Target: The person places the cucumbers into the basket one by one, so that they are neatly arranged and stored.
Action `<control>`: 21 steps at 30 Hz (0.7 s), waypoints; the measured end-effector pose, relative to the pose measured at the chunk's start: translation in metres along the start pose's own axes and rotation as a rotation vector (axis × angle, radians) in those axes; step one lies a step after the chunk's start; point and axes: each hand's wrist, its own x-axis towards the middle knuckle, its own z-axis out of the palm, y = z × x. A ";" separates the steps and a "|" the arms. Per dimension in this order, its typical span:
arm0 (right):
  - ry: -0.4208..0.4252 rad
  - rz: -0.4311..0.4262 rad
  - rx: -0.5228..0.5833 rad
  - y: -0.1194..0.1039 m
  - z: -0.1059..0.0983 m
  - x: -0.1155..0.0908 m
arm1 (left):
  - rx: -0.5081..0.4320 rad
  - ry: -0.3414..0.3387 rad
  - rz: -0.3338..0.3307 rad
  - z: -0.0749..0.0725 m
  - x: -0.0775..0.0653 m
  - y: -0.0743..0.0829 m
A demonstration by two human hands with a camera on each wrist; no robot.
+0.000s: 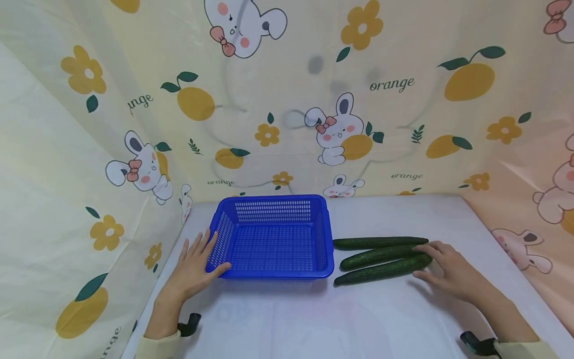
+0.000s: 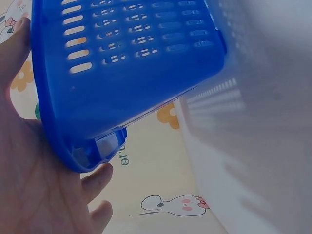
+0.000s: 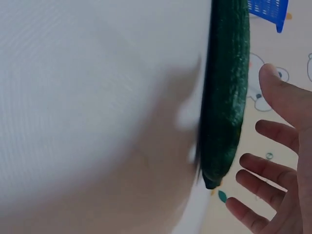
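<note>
A blue plastic basket [image 1: 273, 274] with slotted walls stands on the white table. My left hand [image 1: 190, 271] rests at its left side, fingers spread and thumb over the near left rim; in the left wrist view the palm lies against the basket's rim [image 2: 46, 97]. To the basket's right lie three dark green cucumbers [image 1: 381, 269], side by side and fanned slightly. My right hand [image 1: 453, 271] is at their right ends, its fingers loosely spread over them. In the right wrist view the nearest cucumber [image 3: 225, 92] shows beside the thumb and fingers, with nothing gripped.
The white tabletop [image 1: 287, 319] stretches in front of the basket. Behind and at both sides hangs a cream cloth [image 1: 287, 75] printed with rabbits, oranges and flowers. Each wrist wears a dark strap device, such as the left one [image 1: 190, 324].
</note>
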 end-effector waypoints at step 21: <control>0.006 -0.071 -0.011 0.011 0.015 0.011 | -0.035 -0.015 0.029 0.010 0.002 -0.007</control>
